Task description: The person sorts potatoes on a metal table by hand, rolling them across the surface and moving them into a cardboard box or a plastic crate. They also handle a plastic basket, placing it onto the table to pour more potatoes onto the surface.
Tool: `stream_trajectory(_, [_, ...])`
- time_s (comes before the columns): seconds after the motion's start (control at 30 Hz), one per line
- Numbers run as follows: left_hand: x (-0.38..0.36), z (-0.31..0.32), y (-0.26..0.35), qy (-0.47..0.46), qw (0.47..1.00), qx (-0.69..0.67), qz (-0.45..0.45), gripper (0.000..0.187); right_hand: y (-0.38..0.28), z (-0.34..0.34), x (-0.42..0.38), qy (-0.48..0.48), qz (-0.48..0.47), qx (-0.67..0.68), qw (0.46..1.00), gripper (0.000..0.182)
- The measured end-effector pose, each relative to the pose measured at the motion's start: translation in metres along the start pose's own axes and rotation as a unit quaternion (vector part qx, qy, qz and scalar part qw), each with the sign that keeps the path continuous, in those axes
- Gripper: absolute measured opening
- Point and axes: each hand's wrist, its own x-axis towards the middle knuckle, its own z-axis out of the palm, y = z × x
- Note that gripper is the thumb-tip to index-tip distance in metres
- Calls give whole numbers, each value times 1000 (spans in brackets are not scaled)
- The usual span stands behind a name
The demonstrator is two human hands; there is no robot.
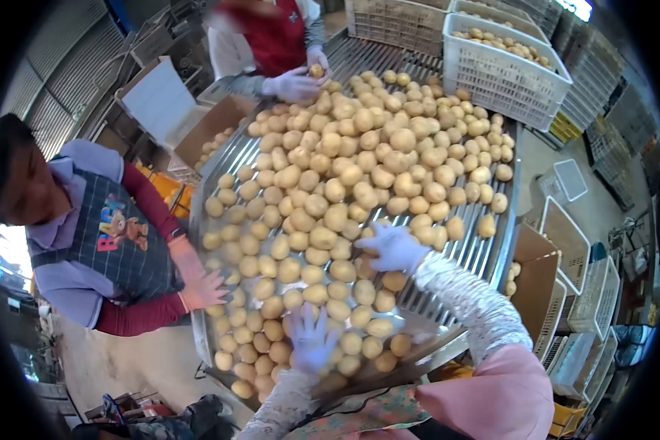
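Note:
My left hand (312, 339), in a pale purple glove, lies with fingers spread on the potatoes (337, 213) at the near end of the metal sorting table (440, 302). Farther forward and to the right, my right hand (393, 247), gloved alike, reaches over the heap with its fingers apart. A potato (364, 267) sits right beside its fingertips. Several round, yellow-brown potatoes surround both hands, some darker ones (262, 342) near the left. Patterned light sleeves cover both my forearms.
A co-worker (99, 227) on the left rests orange-gloved hands at the table edge. Another person (275, 44) at the far side holds a potato (316, 71). White crates (506, 77) with potatoes stand at the back right. Cardboard boxes (539, 279) and more crates line the right.

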Motion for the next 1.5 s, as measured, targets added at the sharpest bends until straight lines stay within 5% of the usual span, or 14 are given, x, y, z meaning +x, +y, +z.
stream_trajectory(0.07, [-3,13,-6,36,999,3,10,62,29,-4,6,-62,-3,213,975,43])
stream_trajectory(0.13, [-4,14,-3,51,998,20,21,62,29,-56,23,15,128,278,952,48])
stream_trajectory(0.2, [-2,14,-3,50,998,34,15,62,67,-47,57,195,114,28,974,57])
stream_trajectory(0.27, [-3,15,-4,58,998,27,21,60,81,-55,76,159,212,-44,963,67])
stream_trajectory(0.37, [0,14,-1,49,998,31,13,59,106,-23,91,198,239,45,950,78])
stream_trajectory(0.53, [-4,14,-3,53,998,22,13,61,118,-4,75,23,251,106,962,56])
stream_trajectory(0.6, [-5,17,-6,71,997,0,15,61,107,8,60,-37,247,103,963,54])
stream_trajectory(0.8, [-2,13,-7,72,997,15,20,59,30,0,6,8,188,43,981,35])
stream_trajectory(0.9, [-3,14,-8,70,997,14,21,60,5,20,-34,100,81,27,991,30])
stream_trajectory(1.0, [-6,11,-4,61,998,12,17,61,-18,42,-65,131,95,142,976,33])
stream_trajectory(1.2, [0,10,-5,88,996,10,27,62,-57,41,-95,110,104,123,981,38])
stream_trajectory(1.37, [72,-25,17,54,992,-42,102,66,-73,39,-114,146,112,229,956,39])
stream_trajectory(1.5, [118,6,6,55,993,-79,75,66,-81,43,-131,126,137,235,954,35])
